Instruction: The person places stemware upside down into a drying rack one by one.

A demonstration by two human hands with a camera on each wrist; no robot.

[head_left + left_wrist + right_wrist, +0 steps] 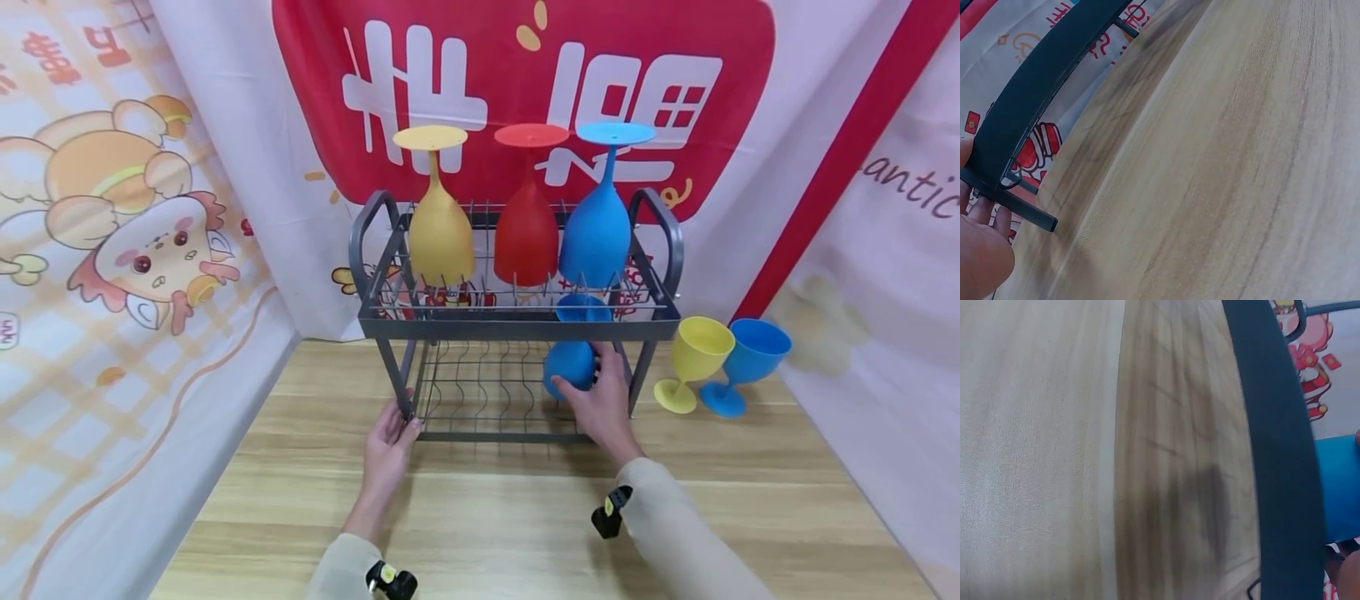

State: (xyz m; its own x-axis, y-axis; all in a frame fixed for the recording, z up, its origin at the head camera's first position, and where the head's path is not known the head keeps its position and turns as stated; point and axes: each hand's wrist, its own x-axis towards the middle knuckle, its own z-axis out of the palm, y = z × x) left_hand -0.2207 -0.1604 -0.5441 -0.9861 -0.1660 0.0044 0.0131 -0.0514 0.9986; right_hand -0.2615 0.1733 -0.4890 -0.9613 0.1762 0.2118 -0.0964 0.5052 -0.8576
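A dark two-tier wire rack (pixel 517 327) stands on the wooden table. My left hand (pixel 386 450) holds its lower front left corner; in the left wrist view the thumb lies over the rack's dark bar (pixel 1029 87) and the fingers are beneath it. On the lower tier, toward the right, my right hand (pixel 606 408) grips the bowl of a blue goblet (pixel 567 371), which is upside down, its foot just under the upper shelf. The right wrist view shows only part of this blue bowl (pixel 1338 487) behind the rack's edge.
Upside down on the upper tier stand a yellow goblet (pixel 441 237), a red goblet (pixel 527 237) and a blue one (pixel 597 237). Right of the rack, another yellow goblet (pixel 701 346) and another blue goblet (pixel 757 346) stand upright. Printed cloth (pixel 315 275) hangs behind and at the sides.
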